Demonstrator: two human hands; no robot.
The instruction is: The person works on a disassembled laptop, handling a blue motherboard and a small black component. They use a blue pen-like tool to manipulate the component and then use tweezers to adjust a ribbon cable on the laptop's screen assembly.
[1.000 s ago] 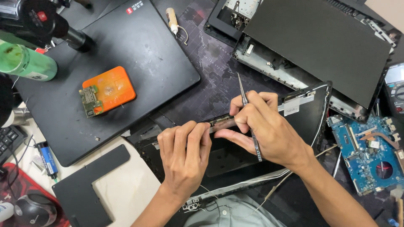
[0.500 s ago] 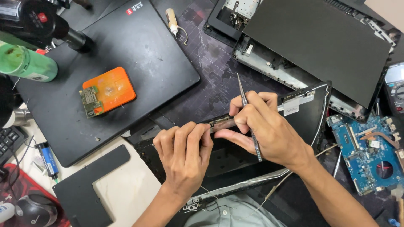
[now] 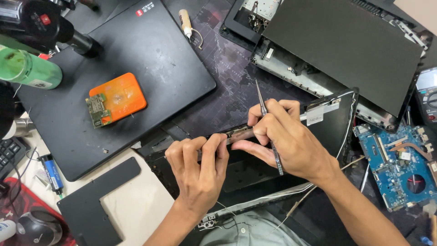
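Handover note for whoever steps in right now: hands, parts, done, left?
Left hand: fingers pinch the metal hinge strip at the top edge of the black laptop lid panel.
Right hand: holds tweezers and grips the same strip.
Blue motherboard lies to the right; orange pad with a small board rests on a closed laptop.
Done: machine opened up.
Left: strip not yet free of the fingers.

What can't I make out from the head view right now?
- Head view: the middle of the metal strip is covered by the left hand and right hand.
- Tweezers: midsection hidden inside the right hand.
- Blue circuit board: cut off by the right edge.
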